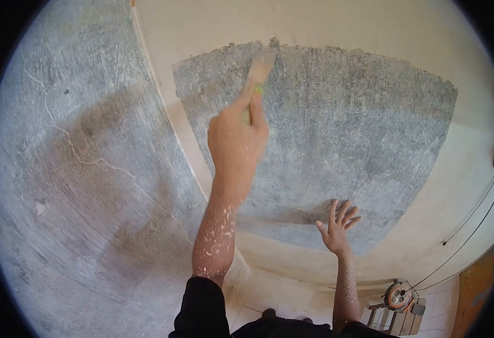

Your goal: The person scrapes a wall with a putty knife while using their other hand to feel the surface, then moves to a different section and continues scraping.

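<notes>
My left hand [237, 138] is closed around the handle of a scraper [262, 66], a flat blade with a bit of green at its grip. The blade, slightly blurred, overlaps the ragged top edge of a scraped grey patch [337, 124] on the cream wall [359, 22]. Pale flakes speckle my left forearm. Lower down, my right hand [337, 232] is spread with its fingers apart, palm toward the lower part of the grey patch.
At left, another grey wall [100, 169] carries a thin winding crack and meets the cream wall at a corner. A cable reel [398, 296] sits on a wooden stool [403, 324] at lower right, with dark cables [465, 239] running up from it. Pale floor tiles show below.
</notes>
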A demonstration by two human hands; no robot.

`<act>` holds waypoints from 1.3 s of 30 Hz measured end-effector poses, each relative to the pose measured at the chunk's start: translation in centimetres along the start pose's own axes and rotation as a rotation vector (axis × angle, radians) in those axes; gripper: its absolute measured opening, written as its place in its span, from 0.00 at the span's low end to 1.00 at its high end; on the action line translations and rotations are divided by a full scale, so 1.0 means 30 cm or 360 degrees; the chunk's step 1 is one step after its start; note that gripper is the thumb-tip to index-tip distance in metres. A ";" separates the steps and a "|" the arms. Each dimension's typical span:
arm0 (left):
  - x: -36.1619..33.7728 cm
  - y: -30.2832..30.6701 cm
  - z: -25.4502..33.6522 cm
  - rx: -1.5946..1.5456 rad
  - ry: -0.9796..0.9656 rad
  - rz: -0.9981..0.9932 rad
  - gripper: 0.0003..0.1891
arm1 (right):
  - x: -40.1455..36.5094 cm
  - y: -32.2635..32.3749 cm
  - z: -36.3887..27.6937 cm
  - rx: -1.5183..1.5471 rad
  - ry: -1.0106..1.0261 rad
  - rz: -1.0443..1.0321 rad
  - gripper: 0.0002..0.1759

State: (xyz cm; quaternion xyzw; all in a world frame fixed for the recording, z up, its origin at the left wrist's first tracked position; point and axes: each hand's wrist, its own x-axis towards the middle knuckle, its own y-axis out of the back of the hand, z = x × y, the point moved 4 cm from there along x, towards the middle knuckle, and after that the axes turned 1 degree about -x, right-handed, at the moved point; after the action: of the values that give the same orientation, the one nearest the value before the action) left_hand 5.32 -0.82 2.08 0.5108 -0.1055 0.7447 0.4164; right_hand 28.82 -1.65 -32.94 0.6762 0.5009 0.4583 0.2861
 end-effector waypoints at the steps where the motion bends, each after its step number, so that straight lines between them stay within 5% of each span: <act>1: -0.021 -0.014 -0.010 0.0041 -0.0023 0.0016 0.17 | -0.004 0.008 0.000 0.0008 0.0002 -0.0001 0.48; 5: 0.031 -0.012 0.019 -0.0012 -0.0113 0.0085 0.17 | 0.013 0.022 -0.006 0.0034 -0.0030 -0.0037 0.48; 11: 0.035 0.022 0.073 0.0048 0.0380 -0.0244 0.18 | 0.007 0.022 -0.006 0.0011 0.0028 0.0044 0.47; 26: 0.044 -0.005 0.025 -0.0020 -0.0068 0.0016 0.17 | 0.003 0.045 -0.016 -0.0012 -0.0049 -0.0102 0.46; 39: 0.055 -0.014 0.013 -0.0069 -0.0003 0.0049 0.17 | 0.002 0.056 -0.022 -0.0025 -0.0024 -0.0047 0.46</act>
State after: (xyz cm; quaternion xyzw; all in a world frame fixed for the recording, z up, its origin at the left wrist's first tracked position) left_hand 5.67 0.06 3.55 0.5005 -0.1299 0.7481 0.4159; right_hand 28.91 -2.19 -31.22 0.6699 0.5051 0.4528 0.3018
